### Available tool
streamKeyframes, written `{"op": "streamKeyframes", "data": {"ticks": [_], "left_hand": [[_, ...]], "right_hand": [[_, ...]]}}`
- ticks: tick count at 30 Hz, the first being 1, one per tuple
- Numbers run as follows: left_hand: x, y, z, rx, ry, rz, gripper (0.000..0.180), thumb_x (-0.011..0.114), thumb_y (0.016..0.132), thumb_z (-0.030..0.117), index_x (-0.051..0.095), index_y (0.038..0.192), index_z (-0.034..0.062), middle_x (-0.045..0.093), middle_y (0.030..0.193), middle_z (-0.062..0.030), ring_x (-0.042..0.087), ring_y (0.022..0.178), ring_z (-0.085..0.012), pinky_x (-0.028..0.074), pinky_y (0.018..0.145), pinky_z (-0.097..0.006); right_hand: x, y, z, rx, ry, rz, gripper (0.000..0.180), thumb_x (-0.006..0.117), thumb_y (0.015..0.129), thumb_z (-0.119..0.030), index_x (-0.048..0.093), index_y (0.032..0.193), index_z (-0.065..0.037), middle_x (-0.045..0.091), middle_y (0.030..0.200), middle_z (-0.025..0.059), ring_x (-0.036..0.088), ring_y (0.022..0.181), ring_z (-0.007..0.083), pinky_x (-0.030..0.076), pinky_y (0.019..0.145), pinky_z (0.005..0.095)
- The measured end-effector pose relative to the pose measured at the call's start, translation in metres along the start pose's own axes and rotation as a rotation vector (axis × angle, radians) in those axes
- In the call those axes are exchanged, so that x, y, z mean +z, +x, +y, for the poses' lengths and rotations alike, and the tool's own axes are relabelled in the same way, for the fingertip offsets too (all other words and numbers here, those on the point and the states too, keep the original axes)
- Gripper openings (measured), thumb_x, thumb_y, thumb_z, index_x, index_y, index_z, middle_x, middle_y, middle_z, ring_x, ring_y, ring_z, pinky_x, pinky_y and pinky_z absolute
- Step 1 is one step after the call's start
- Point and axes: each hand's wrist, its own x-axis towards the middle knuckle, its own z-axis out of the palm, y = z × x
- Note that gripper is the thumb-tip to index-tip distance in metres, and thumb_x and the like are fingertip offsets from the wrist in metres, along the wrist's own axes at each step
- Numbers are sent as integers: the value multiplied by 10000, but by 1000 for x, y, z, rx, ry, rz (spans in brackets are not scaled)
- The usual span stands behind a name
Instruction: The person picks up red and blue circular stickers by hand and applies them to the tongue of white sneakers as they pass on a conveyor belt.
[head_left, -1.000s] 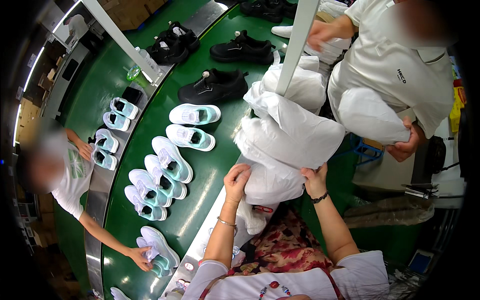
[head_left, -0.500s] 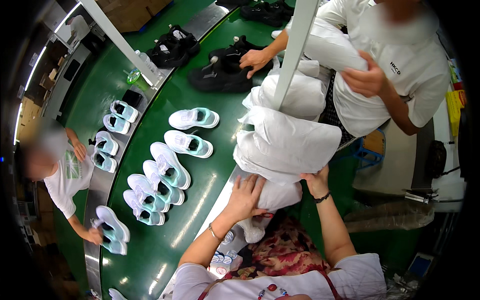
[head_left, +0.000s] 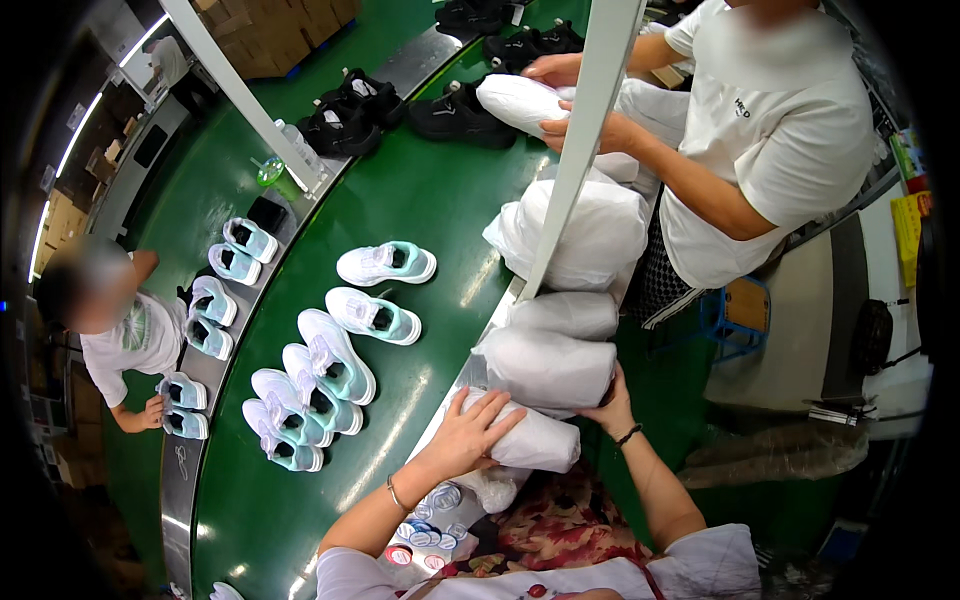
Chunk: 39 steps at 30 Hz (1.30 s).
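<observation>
Fingers point(head_left: 482, 412) of the left hand point(head_left: 460, 440) spread wide over the nearest white-wrapped bundle point(head_left: 543, 443), seemingly steadying it on the narrow counter point(head_left: 440, 413), in the head view. The right hand point(head_left: 612, 405) touches the next bundle's point(head_left: 550, 370) right end, perhaps supporting it; its grip I can't tell.

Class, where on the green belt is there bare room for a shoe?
Free: green belt between the pale shoes and the wrapped bundles, and between those shoes and the shoe cut off below. Crowded: around the left hand, where bundles sit packed.
</observation>
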Motion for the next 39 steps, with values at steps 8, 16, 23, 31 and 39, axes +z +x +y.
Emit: {"op": "streamKeyframes", "data": {"ticks": [8,16,23,31,39], "left_hand": [[-7,21,-1,-22,-8,-15,1028,816,473,319,303,1350,165,329,1364,-126,313,1278,-272,217,1027,-521],[3,1,6,-92,-7,37,1113,808,428,385,263,1373,164,249,1408,-169,247,1309,-314,207,1025,-539],[6,-13,12,-119,-40,95,1089,763,465,470,272,1363,95,229,1406,-205,214,1312,-356,186,1028,-549],[55,-28,-6,-272,-331,476,1094,762,528,482,242,1320,-64,237,1361,-292,228,1274,-434,225,1035,-469],[76,-28,-8,-469,-525,534,1055,768,597,407,193,1333,-84,259,1360,-278,257,1272,-394,230,1050,-419]], "right_hand": [[2,-8,120,-139,-624,-21,864,744,669,-131,209,1337,-16,403,1287,156,380,1214,266,314,1000,341],[-2,2,50,-124,-420,-141,1163,843,513,-176,84,1379,-19,246,1366,202,288,1262,328,273,1040,377],[-11,-4,-7,-98,-448,-221,1189,819,518,-122,24,1400,-70,185,1397,205,204,1303,341,255,1050,389],[-25,-11,-111,-227,-409,218,346,547,704,48,559,1049,20,583,1035,133,550,885,281,454,780,328],[14,-43,-150,-573,-912,-59,353,558,666,19,607,1008,-55,435,597,52,478,573,227,349,559,347]]}}
